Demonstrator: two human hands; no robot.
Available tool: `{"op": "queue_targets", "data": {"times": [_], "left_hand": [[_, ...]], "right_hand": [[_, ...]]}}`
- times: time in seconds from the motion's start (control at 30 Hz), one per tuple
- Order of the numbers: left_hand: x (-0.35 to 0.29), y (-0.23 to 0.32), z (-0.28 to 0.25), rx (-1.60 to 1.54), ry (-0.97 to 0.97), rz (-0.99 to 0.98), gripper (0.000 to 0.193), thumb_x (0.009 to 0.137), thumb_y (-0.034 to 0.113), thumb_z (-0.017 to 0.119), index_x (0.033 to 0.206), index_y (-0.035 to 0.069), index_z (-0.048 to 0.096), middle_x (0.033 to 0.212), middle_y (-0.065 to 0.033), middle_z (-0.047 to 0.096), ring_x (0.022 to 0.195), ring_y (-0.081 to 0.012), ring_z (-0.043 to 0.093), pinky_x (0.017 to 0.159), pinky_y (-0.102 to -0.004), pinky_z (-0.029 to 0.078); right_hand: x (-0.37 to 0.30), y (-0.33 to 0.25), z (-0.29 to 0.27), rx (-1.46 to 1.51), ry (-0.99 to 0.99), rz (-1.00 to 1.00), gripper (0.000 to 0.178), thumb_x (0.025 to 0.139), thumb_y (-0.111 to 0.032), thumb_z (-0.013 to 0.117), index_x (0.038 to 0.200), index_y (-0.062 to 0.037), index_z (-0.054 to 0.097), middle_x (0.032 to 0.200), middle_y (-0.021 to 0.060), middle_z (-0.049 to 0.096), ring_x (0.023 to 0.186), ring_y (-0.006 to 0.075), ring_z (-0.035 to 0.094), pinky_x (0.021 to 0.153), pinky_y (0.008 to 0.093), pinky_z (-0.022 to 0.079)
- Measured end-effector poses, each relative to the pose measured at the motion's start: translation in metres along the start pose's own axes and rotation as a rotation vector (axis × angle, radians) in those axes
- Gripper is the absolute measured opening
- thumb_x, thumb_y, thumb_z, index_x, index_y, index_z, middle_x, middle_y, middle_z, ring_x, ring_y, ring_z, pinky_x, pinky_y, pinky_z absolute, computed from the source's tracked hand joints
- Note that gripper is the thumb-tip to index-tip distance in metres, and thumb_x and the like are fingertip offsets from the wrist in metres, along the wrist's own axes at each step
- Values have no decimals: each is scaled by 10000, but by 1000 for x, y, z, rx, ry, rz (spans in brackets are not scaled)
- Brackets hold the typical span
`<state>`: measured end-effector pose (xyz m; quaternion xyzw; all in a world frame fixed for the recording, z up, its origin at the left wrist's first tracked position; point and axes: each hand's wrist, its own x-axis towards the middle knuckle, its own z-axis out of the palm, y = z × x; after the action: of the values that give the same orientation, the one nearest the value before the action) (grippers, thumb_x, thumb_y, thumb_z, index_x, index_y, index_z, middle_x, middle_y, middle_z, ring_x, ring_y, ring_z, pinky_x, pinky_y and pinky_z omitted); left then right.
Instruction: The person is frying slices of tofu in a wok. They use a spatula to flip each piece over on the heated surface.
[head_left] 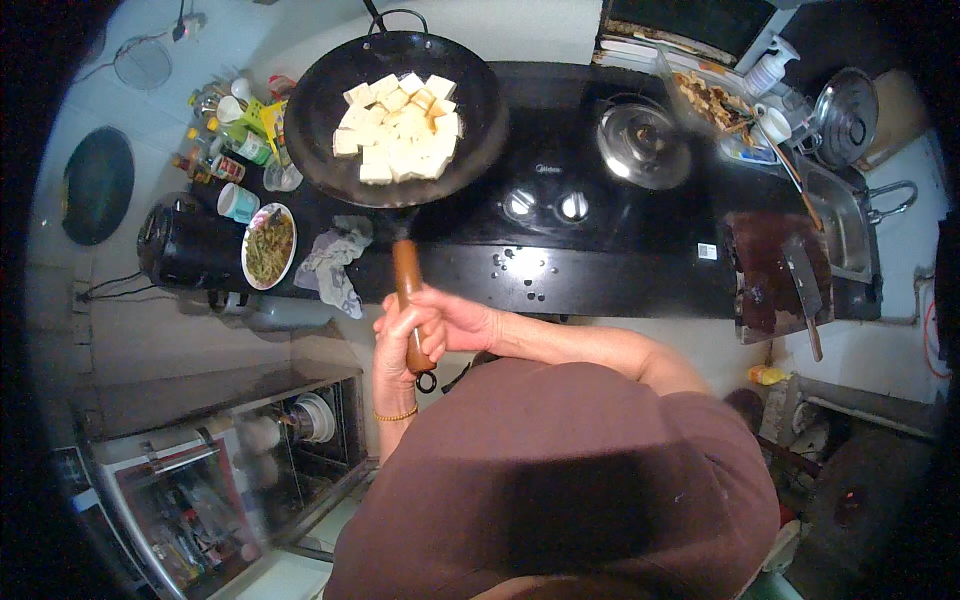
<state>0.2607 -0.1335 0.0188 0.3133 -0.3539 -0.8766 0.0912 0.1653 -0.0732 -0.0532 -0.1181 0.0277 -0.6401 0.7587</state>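
A black wok [474, 120] sits over the left side of the hob, holding several pale cubes of tofu [405, 135], some with brown sauce on them. Its wooden handle [405, 268] points toward me. My left hand [396, 338], with a gold bracelet at the wrist, is wrapped round the lower part of that handle. From the right, my right hand [458, 318] closes on the same handle, its fingers overlapping those of the left. The handle's end with a black ring shows below both hands.
Left of the wok stand sauce bottles [228, 168], a plate of shredded food [268, 245] and a crumpled cloth [338, 262]. A glass lid [643, 145] covers the right burner. Farther right, a cleaver [803, 285] lies on a cutting board [757, 255] beside the sink [845, 225].
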Motion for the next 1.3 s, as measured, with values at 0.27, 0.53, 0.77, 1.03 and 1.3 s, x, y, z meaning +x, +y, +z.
{"op": "queue_targets", "data": {"times": [0.27,0.53,0.77,1.03,1.3], "left_hand": [[-1,-3,-8,-33,-33,-2,187,835,57,524,1011,40,461,594,-22,419,366,-120,380,306,-257,352],[-1,-10,-19,-64,-32,9,253,840,47,517,1085,33,451,607,-28,429,372,-117,374,307,-248,342],[-2,-8,-23,-104,-62,-16,269,816,34,528,1072,32,445,597,-64,425,388,-160,411,344,-285,368],[-2,-14,-13,6,14,36,137,846,58,517,968,57,455,603,-33,435,376,-123,390,317,-255,346],[4,-20,-14,42,-37,31,260,847,85,552,1040,77,378,645,-80,453,407,-161,447,342,-276,397]], "right_hand": [[1,5,-5,-15,18,3,386,949,-359,510,1179,-49,501,1237,196,545,1150,261,539,1010,391,419],[3,8,-7,-23,16,9,393,950,-371,517,1181,-55,496,1228,188,548,1141,253,545,999,390,434],[4,9,-8,-49,27,11,405,935,-369,537,1193,-60,489,1230,191,546,1145,262,543,1003,401,429],[1,9,-10,-42,19,-10,429,892,-370,578,1178,-61,497,1216,198,551,1134,282,545,997,414,427],[-7,4,-8,-39,31,-21,437,864,-361,596,1160,-53,502,1193,198,562,1125,290,548,995,416,427]]}}
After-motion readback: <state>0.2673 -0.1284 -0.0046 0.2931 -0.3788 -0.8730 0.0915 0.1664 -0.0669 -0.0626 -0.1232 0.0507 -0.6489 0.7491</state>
